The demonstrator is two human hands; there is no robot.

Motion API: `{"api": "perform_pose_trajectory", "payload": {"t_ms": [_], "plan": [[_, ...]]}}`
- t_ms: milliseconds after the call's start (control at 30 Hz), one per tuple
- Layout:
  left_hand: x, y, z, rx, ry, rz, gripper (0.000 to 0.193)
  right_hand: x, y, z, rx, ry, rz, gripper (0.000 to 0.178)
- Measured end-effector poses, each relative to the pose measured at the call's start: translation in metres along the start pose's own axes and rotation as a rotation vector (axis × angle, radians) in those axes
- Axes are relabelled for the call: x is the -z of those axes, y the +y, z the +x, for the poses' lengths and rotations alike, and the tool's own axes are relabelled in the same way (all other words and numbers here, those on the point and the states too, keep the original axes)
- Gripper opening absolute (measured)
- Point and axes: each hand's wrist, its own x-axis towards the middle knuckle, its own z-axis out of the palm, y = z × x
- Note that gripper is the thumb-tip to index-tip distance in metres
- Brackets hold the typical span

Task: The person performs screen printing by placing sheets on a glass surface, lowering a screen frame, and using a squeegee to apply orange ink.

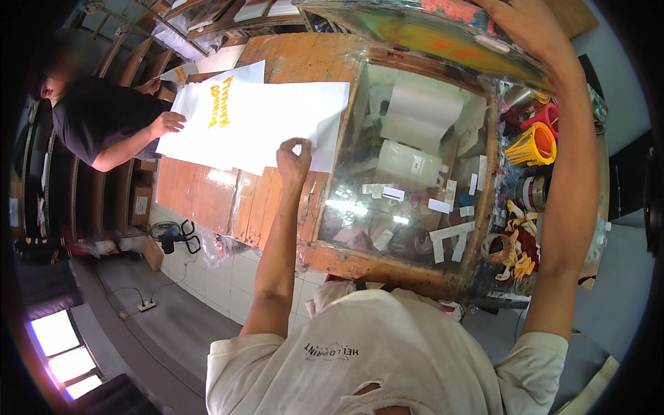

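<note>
Blank white sheet (311, 104) lies flat on the wooden table (266, 211), mostly ahead of the left hand (294, 162); that hand is over its near edge and is the nearer one. Sheet's long axis looks roughly left-right, but overlap with the orange-printed sheet (187, 131) on its left makes this unsure. Left fingers are curled in toward the thumb, small gap between; can't tell if paper is pinched. Right hand (515, 24) is well apart, up at the edge of the raised, paint-stained frame (443, 41); fingertips cut off, grip can't be told. Co-worker's hand (167, 123) is at the printed sheet's far-left side.
</note>
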Motion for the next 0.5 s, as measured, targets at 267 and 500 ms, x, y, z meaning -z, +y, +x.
{"api": "perform_pose_trajectory", "payload": {"t_ms": [267,500], "plan": [[-0.092,0.038,-0.085,-0.471,-0.394,0.478,0.057,0.018,-0.023,0.011,-0.299,-0.246,-0.016,0.046],[-0.171,0.082,-0.129,-0.849,-0.513,0.387,0.054,0.010,0.022,0.012,0.007,-0.247,0.052,0.042]]}}
